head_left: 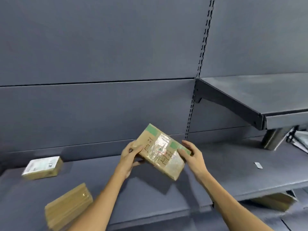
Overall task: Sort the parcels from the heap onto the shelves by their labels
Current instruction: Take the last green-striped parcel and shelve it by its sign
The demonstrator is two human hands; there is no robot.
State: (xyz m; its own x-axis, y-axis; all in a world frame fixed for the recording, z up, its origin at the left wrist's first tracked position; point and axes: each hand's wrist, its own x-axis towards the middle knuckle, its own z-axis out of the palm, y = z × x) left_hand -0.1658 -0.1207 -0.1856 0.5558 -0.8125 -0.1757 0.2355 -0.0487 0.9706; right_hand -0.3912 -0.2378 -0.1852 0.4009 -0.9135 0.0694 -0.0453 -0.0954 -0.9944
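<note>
Nearest, a plain brown cardboard parcel (68,206) is lying on the grey metal shelf (150,194). Left hand (130,157) and right hand (191,155) are gripping a tilted, tape-wrapped brown parcel (160,150) above it; glossy tape could be letting it slip.

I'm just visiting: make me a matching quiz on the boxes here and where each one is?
Things:
1. cardboard parcel with green tape
2. small parcel with white label
3. plain brown cardboard parcel
4. small white tag

Places:
A. lower shelf, near front left edge
B. lower shelf, right of the hands
C. held by left hand and right hand
D. lower shelf, far left, near the back

Pairs: 1-C, 2-D, 3-A, 4-B
</note>
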